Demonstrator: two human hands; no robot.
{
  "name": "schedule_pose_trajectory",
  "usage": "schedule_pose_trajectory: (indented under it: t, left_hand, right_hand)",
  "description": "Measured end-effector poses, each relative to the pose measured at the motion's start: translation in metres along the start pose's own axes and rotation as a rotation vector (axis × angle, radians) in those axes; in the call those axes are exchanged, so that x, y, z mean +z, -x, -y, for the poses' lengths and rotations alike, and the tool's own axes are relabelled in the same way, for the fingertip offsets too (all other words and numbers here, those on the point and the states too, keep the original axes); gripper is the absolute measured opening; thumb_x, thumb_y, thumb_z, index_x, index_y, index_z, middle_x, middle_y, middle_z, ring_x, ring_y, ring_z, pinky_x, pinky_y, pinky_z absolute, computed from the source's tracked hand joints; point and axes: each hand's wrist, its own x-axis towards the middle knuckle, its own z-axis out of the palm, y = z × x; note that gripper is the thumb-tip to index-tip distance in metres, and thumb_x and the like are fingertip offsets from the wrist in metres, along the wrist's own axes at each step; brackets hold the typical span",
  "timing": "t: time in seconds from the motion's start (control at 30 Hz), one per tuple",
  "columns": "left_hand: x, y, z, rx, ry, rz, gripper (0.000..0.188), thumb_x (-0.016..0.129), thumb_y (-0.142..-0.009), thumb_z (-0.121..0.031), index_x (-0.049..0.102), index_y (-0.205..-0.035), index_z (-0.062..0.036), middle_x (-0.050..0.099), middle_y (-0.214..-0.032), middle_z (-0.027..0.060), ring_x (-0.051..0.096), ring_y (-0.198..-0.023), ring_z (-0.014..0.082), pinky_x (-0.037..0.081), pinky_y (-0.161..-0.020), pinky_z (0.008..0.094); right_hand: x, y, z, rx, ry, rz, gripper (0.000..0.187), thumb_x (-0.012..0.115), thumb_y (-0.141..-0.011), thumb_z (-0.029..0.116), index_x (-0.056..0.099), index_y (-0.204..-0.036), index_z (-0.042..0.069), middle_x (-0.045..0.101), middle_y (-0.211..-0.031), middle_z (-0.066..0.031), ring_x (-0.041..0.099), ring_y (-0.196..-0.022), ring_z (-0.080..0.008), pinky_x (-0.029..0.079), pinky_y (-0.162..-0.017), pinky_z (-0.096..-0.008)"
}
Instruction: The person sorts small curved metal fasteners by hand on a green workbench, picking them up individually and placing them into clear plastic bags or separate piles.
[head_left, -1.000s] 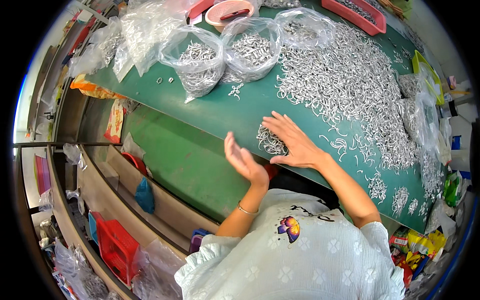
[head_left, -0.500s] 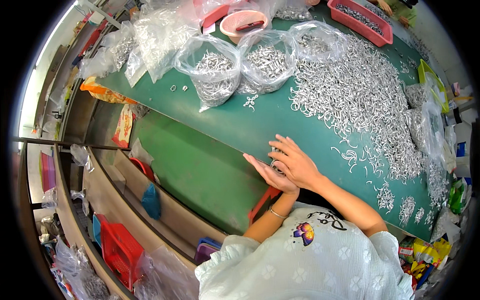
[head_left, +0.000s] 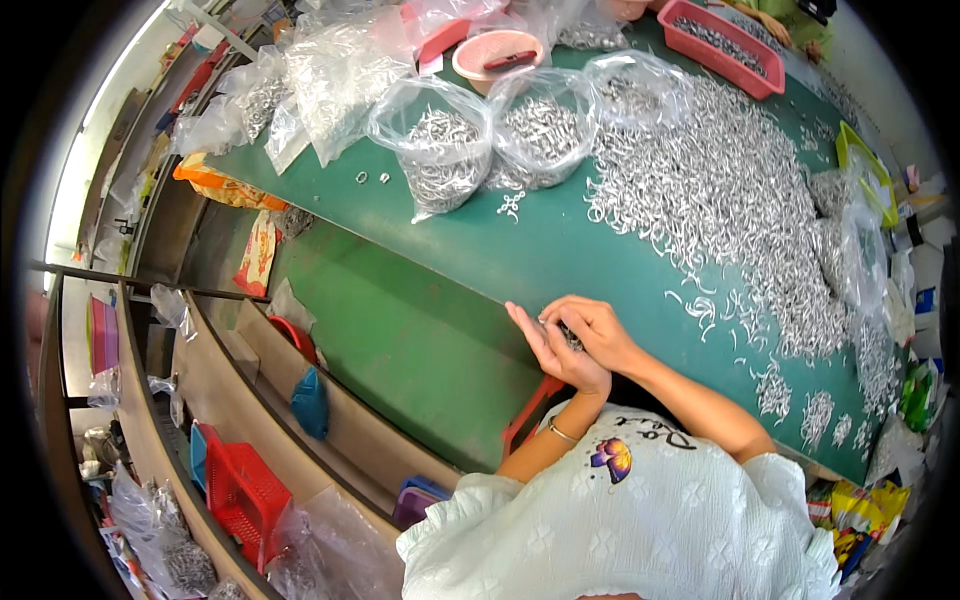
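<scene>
My two hands meet over the table's near edge. My left hand (head_left: 548, 350) is cupped from below, palm up with its fingers extended, and holds small silver metal pieces (head_left: 571, 339). From above, my right hand (head_left: 600, 331) lies over the same pieces with its fingers bent inward, partly hiding them. A large heap of curved silver metal pieces (head_left: 715, 190) spreads over the green table (head_left: 450, 255) to the right. Smaller piles, including one small pile (head_left: 772, 392), lie near my right elbow. A few joined pieces (head_left: 511, 204) rest alone beyond my hands.
Clear plastic bags of metal pieces, such as one bag (head_left: 440, 160), stand along the far side. A pink basin (head_left: 495, 60) and a pink tray (head_left: 722, 50) sit behind. Another person's hand (head_left: 772, 28) shows at the top right. Shelves with a red basket (head_left: 245, 495) stand left.
My right hand's fingers have drawn back and bent over the pieces, baring more of my left hand's fingers. The whole view has shifted slightly.
</scene>
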Motion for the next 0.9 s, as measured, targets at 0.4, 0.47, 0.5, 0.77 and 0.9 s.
schedule_pose_trajectory:
  t: [0.4, 0.47, 0.5, 0.77, 0.9]
  left_hand:
    - [0.03, -0.017, -0.018, -0.279, 0.364, 0.156, 0.046, 0.032, -0.095, -0.006, 0.042, -0.137, 0.01, 0.043, -0.143, 0.0219, 0.049, -0.125, 0.0284, 0.039, -0.106, 0.0371]
    - [0.04, -0.027, -0.034, -0.253, 0.368, 0.179, 0.045, 0.032, -0.095, -0.005, 0.044, -0.135, 0.0111, 0.045, -0.141, 0.0221, 0.049, -0.125, 0.028, 0.039, -0.106, 0.0372]
    - [0.047, -0.034, -0.045, -0.222, 0.358, 0.198, 0.045, 0.033, -0.095, -0.005, 0.045, -0.134, 0.0113, 0.046, -0.14, 0.022, 0.049, -0.125, 0.0277, 0.039, -0.106, 0.0372]
    - [0.108, -0.198, -0.101, 0.068, 0.424, 0.264, 0.048, 0.038, -0.09, -0.005, 0.044, -0.133, 0.0133, 0.048, -0.137, 0.0231, 0.047, -0.129, 0.0295, 0.039, -0.107, 0.0389]
    - [0.137, -0.273, -0.113, -0.043, 0.513, 0.16, 0.045, 0.038, -0.092, -0.009, 0.045, -0.13, 0.0135, 0.047, -0.136, 0.0251, 0.047, -0.128, 0.0306, 0.038, -0.108, 0.0394]
  right_hand:
    - [-0.005, -0.003, 0.0, 0.205, -0.554, -0.326, 0.024, 0.049, -0.101, 0.015, 0.064, -0.091, -0.001, 0.062, -0.088, -0.0022, 0.058, -0.081, -0.009, 0.049, -0.074, -0.0253]
    - [-0.005, -0.013, 0.016, 0.181, -0.581, -0.366, 0.024, 0.05, -0.101, 0.017, 0.063, -0.092, -0.001, 0.061, -0.088, -0.0009, 0.056, -0.081, -0.0065, 0.048, -0.072, -0.0234]
    - [-0.007, -0.022, 0.025, 0.144, -0.562, -0.354, 0.024, 0.05, -0.101, 0.017, 0.064, -0.092, -0.001, 0.062, -0.088, -0.0011, 0.056, -0.081, -0.0067, 0.048, -0.072, -0.0233]
    - [-0.001, -0.19, 0.105, -0.057, -0.613, -0.273, 0.033, 0.045, -0.102, 0.025, 0.064, -0.099, -0.001, 0.065, -0.098, -0.0086, 0.061, -0.089, -0.0149, 0.048, -0.083, -0.0297]
    - [0.007, -0.275, 0.116, 0.084, -0.765, -0.346, 0.052, 0.037, -0.103, 0.039, 0.063, -0.103, -0.007, 0.064, -0.101, -0.0145, 0.059, -0.094, -0.0207, 0.045, -0.086, -0.0349]
